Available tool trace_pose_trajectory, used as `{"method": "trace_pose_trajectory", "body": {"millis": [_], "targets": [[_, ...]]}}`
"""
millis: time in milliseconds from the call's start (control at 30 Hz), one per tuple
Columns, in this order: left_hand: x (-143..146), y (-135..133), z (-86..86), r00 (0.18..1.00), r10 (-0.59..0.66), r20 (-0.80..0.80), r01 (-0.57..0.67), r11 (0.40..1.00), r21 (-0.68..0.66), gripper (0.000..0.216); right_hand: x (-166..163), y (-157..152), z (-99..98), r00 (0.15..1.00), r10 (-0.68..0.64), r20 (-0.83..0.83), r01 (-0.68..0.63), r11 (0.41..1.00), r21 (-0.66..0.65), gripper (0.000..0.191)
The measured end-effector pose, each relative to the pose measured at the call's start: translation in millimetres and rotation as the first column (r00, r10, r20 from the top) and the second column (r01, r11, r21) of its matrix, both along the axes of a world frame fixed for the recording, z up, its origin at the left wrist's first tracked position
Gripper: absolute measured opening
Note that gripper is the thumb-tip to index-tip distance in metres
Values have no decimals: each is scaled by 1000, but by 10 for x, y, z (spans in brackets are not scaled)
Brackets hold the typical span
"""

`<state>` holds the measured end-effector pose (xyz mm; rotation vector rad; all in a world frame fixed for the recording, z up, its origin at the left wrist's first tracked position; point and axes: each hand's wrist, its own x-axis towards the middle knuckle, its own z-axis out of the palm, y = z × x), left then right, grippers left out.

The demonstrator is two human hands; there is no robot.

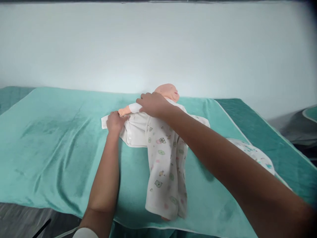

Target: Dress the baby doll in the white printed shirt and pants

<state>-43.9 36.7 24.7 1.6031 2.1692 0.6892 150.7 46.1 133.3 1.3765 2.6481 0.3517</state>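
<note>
A baby doll (166, 90) lies on its back with its head at the far side, turned to the right. It has on a white top (137, 130) and loose white trousers (164, 168) with a small animal print. My left hand (116, 123) is closed at the doll's small hand (123, 111), thumb on the near side. White cloth (104, 122) sticks out left of my fingers. Curled over the doll's white-sleeved arm (135, 107), near the shoulder, is my right hand (154, 104). It covers part of the sleeve and chest.
A green towel (61, 142) spreads under the doll, over a darker green cover (274, 145). A white printed cloth (252, 153) lies at right, partly behind my right forearm. The pale wall (158, 43) rises just behind the doll's head.
</note>
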Motion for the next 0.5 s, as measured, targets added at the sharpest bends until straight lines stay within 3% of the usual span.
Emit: {"method": "trace_pose_trajectory", "body": {"millis": [133, 200, 267, 367, 500], "targets": [[-61, 12, -18, 994, 59, 97, -72, 989, 131, 52, -47, 27, 3, 999, -2, -41, 1, 1000, -19, 27], [-77, -20, 6, 999, 35, 31, -43, 957, 285, 55, -128, 80, -51, 997, 15, -72, -18, 999, -43, 27], [-74, -65, 39, 993, -16, -120, 61, 920, 388, 54, -249, 135, -120, 995, 33, -93, -38, 997, -61, 28], [-41, -111, 66, 946, -122, -301, 224, 916, 332, 48, -457, 176, -215, 991, 80, -107, -91, 991, -98, 25], [-14, -100, 58, 940, -148, -308, 220, 952, 214, 41, -576, 149, -278, 990, 84, -110, -96, 989, -114, 23]]}}
